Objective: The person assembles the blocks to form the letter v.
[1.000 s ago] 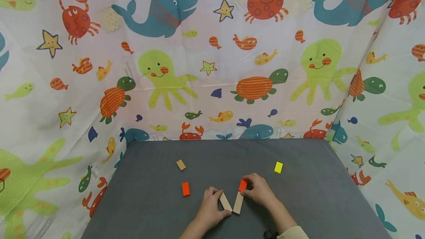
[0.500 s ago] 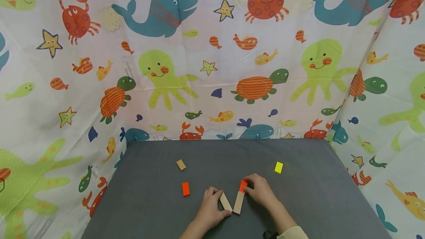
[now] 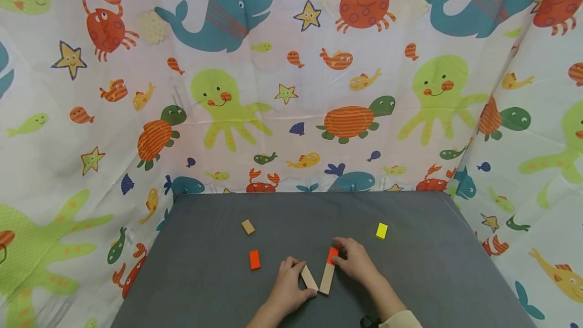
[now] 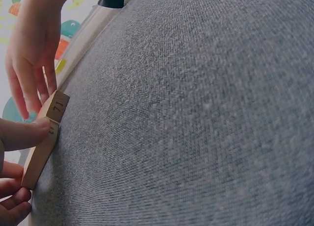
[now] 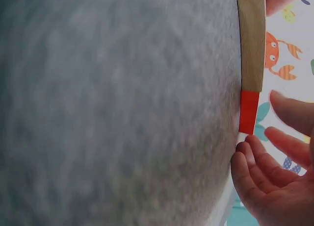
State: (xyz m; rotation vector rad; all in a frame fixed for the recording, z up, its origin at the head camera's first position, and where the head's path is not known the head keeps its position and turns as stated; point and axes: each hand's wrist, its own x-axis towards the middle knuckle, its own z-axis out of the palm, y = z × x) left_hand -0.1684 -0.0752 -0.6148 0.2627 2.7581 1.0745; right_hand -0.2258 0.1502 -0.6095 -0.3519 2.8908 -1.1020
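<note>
Two long pale wooden blocks form a V in the head view. My left hand (image 3: 288, 285) grips the left wooden block (image 3: 309, 277), thumb on its near end and fingers at the far end. Close beside it is the right wooden block (image 3: 326, 279), with dark marks on its end face (image 4: 58, 106) in the left wrist view. An orange-red block (image 5: 248, 112) continues the right block's line, end against end. My right hand (image 3: 357, 261) is at this red block; its fingertips (image 5: 250, 138) reach the outer end, while the thumb (image 5: 284, 106) stands off to the side.
A second orange-red block (image 3: 254, 260) lies left of my left hand. Farther back are a small tan block (image 3: 248, 227) and, at right, a yellow block (image 3: 381, 231). The grey cloth-covered table (image 3: 205, 287) ends at a sea-animal curtain (image 3: 291, 115).
The red block at my right hand has shifted slightly toward the right wooden block, and the thumb has drawn back a little along it. My left hand stays where it was.
</note>
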